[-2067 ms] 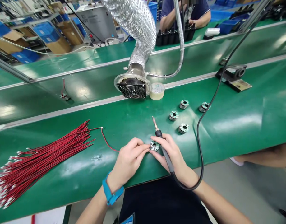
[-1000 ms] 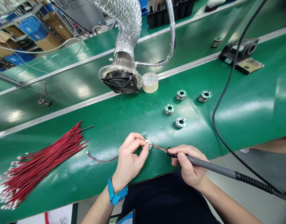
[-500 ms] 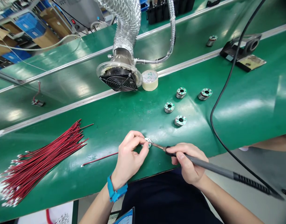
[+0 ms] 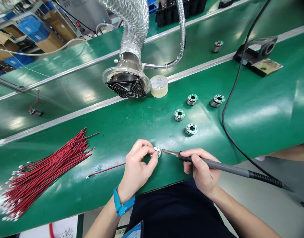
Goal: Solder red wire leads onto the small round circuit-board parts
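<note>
Your left hand [image 4: 140,164], lower centre, had its fingertips pinched round the green-and-white ring-shaped circuit board [image 4: 157,152], partly hiding it, and a thin red wire [image 4: 106,169] ran beneath! Your right hand [image 4: 203,170] had curled round the grey, black-gripped soldering iron [image 4: 222,167], metal tip beside the board; contact was unclear.

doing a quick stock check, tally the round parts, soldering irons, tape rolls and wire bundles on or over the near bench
Round parts: 5 (4 loose, 1 at the left hand)
Soldering iron: 1
Tape roll: 1
Wire bundle: 1
Total: 8
</note>
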{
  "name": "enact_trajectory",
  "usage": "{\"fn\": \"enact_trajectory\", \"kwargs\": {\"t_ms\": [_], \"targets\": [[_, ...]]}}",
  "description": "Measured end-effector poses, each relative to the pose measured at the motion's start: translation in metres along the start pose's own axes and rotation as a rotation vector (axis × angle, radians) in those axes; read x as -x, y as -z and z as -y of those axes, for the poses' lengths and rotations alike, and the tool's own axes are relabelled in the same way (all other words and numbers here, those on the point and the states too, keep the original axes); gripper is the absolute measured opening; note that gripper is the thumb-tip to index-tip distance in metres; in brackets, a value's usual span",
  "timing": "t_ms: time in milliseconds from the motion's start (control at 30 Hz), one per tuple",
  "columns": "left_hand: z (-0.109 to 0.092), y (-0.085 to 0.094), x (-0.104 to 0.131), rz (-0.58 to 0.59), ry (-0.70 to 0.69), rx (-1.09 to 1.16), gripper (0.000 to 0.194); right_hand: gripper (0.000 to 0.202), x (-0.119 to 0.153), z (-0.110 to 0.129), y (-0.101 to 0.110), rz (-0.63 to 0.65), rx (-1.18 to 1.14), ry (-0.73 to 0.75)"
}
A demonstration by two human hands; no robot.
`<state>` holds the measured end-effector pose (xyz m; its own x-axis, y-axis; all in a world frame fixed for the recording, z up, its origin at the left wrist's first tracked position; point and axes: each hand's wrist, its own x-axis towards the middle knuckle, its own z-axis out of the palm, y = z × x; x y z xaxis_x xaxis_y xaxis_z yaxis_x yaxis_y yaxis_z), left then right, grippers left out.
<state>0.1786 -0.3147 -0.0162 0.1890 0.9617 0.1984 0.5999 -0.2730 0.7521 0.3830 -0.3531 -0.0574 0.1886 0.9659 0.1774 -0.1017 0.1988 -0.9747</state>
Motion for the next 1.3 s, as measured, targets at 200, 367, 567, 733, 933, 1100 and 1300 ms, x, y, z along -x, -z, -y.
{"fn": "enact_trajectory", "kwargs": {"t_ms": [200, 367, 567, 733, 933, 1100, 1300], "targets": [[0.001, 0.000, -0.001, -0.013, 0.004, 0.015, 0.017, 0.030, 0.000, -0.002, 0.001, 0.041, 0.034, 0.018], [0.001, -0.001, -0.002, -0.023, 0.010, 0.016, 0.018, 0.027, -0.005, 0.003, -0.002, 0.076, 0.041, 0.043], [-0.001, -0.003, -0.003, -0.032, -0.002, 0.013, 0.018, 0.026, -0.005, 0.006, -0.003, 0.099, 0.064, 0.052], [-0.003, -0.004, -0.004, -0.042, -0.009, -0.001, 0.019, 0.027, 0.000, 0.000, -0.001, 0.027, 0.021, 0.073], [-0.005, -0.003, -0.005, -0.023, -0.019, -0.032, 0.020, 0.027, 0.002, -0.001, -0.001, -0.007, 0.068, 0.113], [-0.005, -0.002, -0.006, 0.009, 0.004, -0.047, 0.019, 0.027, -0.012, 0.013, 0.004, 0.025, 0.372, 0.382], [-0.005, -0.002, -0.005, 0.011, 0.005, -0.050, 0.019, 0.047, -0.045, 0.013, 0.021, -0.037, 0.819, 0.713]]}}
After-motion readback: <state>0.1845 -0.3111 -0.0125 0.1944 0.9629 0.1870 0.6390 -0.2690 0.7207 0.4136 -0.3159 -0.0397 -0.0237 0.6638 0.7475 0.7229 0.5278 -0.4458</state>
